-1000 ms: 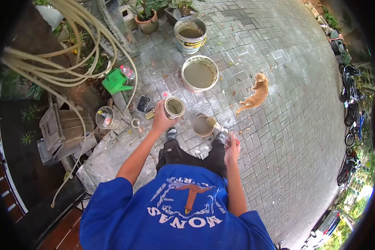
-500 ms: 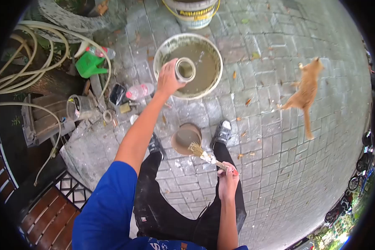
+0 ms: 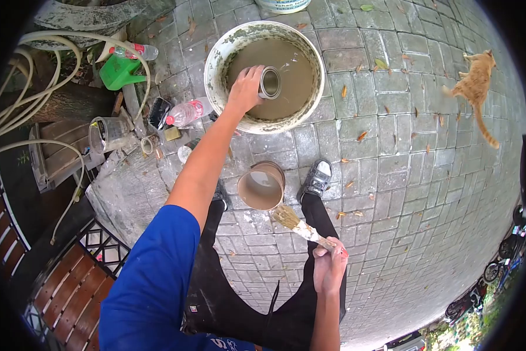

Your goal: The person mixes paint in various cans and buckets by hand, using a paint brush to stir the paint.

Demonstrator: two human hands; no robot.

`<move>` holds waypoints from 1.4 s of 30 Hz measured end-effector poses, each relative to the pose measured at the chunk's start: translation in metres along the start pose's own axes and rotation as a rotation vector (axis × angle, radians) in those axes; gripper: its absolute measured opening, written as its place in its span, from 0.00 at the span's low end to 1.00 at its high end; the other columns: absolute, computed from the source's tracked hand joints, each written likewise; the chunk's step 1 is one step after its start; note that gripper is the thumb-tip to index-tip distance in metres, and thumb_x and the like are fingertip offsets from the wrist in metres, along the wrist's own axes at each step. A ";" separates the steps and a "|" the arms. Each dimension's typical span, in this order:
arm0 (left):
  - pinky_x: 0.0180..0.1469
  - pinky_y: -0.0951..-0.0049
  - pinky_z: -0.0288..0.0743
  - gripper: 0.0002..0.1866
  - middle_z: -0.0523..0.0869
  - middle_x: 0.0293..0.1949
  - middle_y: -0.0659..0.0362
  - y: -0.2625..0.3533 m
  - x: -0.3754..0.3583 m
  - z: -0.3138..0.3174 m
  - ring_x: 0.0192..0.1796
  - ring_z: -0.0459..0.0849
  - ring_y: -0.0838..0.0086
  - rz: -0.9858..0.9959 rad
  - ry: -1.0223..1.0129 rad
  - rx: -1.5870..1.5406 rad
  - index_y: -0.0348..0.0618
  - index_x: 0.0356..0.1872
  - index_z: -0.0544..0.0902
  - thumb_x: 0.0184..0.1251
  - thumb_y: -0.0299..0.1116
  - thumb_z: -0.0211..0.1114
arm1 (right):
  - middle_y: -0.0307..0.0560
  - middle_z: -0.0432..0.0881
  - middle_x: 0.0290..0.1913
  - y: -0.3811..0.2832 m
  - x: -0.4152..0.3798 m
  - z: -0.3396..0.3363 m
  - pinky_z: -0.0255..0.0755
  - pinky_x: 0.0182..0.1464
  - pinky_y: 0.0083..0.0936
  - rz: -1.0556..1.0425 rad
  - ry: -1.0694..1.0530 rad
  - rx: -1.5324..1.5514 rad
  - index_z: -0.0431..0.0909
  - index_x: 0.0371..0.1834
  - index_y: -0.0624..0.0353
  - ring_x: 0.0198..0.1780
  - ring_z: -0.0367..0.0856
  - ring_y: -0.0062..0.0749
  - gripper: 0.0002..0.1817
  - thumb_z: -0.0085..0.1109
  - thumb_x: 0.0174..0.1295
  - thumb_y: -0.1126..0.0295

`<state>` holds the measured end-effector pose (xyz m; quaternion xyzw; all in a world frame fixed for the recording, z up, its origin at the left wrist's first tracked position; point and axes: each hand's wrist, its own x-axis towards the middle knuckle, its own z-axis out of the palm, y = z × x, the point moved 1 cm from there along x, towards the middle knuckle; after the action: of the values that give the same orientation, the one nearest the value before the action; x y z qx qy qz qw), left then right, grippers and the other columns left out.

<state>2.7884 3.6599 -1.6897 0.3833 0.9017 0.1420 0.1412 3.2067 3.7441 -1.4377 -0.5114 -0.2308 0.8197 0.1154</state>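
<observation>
My left hand point(image 3: 246, 91) grips a metal can point(image 3: 271, 83) by its side, low inside a big round white bucket point(image 3: 319, 88). Murky grey-brown liquid point(image 3: 298, 70) fills the bucket, and its inner wall is crusted with dirt. In my right hand point(image 3: 331, 266) is a paintbrush point(image 3: 304, 229), held by the handle, with its splayed, stained bristles pointing up and left. Those bristles overlap the lower edge of a small brown bucket point(image 3: 280, 175) that stands between my feet, with some greyish stuff inside.
An orange cat point(image 3: 475, 82) is on the paving at the right. To the left lie a plastic bottle point(image 3: 187, 112), a clear container point(image 3: 108, 134), a green watering can point(image 3: 120, 72) and a coiled hose point(image 3: 70, 76). Another bucket point(image 3: 283, 4) stands at the top edge.
The can in my left hand has moved lower, to the liquid in the large bucket. The brush has shifted slightly right and down. The cat has walked farther off to the upper right.
</observation>
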 end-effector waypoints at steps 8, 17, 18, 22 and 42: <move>0.69 0.54 0.73 0.54 0.77 0.64 0.52 -0.008 0.019 0.035 0.67 0.73 0.48 -0.017 -0.062 0.129 0.42 0.69 0.68 0.32 0.32 0.85 | 0.44 0.82 0.34 -0.008 0.018 -0.001 0.69 0.52 0.31 0.049 0.033 -0.009 0.79 0.56 0.66 0.41 0.77 0.29 0.26 0.66 0.69 0.53; 0.69 0.53 0.73 0.55 0.75 0.65 0.51 0.007 0.029 0.050 0.68 0.73 0.47 -0.095 -0.172 0.115 0.43 0.70 0.66 0.33 0.33 0.85 | 0.45 0.82 0.35 -0.021 0.031 0.003 0.69 0.53 0.33 0.020 0.045 -0.026 0.79 0.55 0.65 0.41 0.77 0.30 0.25 0.65 0.70 0.53; 0.69 0.53 0.73 0.54 0.75 0.66 0.51 0.007 0.030 0.050 0.68 0.72 0.46 -0.109 -0.179 0.079 0.43 0.71 0.66 0.34 0.33 0.85 | 0.45 0.82 0.35 -0.021 0.031 0.004 0.69 0.53 0.33 0.013 0.042 -0.027 0.79 0.55 0.65 0.41 0.77 0.29 0.25 0.65 0.70 0.53; 0.69 0.52 0.72 0.54 0.75 0.66 0.48 0.009 0.028 0.037 0.68 0.72 0.44 -0.150 -0.166 -0.132 0.43 0.71 0.66 0.35 0.34 0.84 | 0.45 0.82 0.36 -0.021 0.030 0.007 0.69 0.53 0.32 -0.004 0.045 -0.036 0.79 0.56 0.66 0.41 0.77 0.29 0.25 0.64 0.70 0.53; 0.67 0.61 0.73 0.56 0.80 0.61 0.48 0.047 -0.135 -0.182 0.64 0.80 0.60 -0.191 0.489 -0.571 0.35 0.70 0.63 0.38 0.36 0.89 | 0.41 0.78 0.42 -0.044 -0.038 0.097 0.68 0.48 0.27 -0.158 -0.201 -0.139 0.76 0.57 0.65 0.41 0.73 0.26 0.22 0.60 0.73 0.55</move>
<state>2.8430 3.5652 -1.4851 0.1977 0.8645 0.4607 0.0356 3.1353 3.7405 -1.3497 -0.4136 -0.3369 0.8372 0.1205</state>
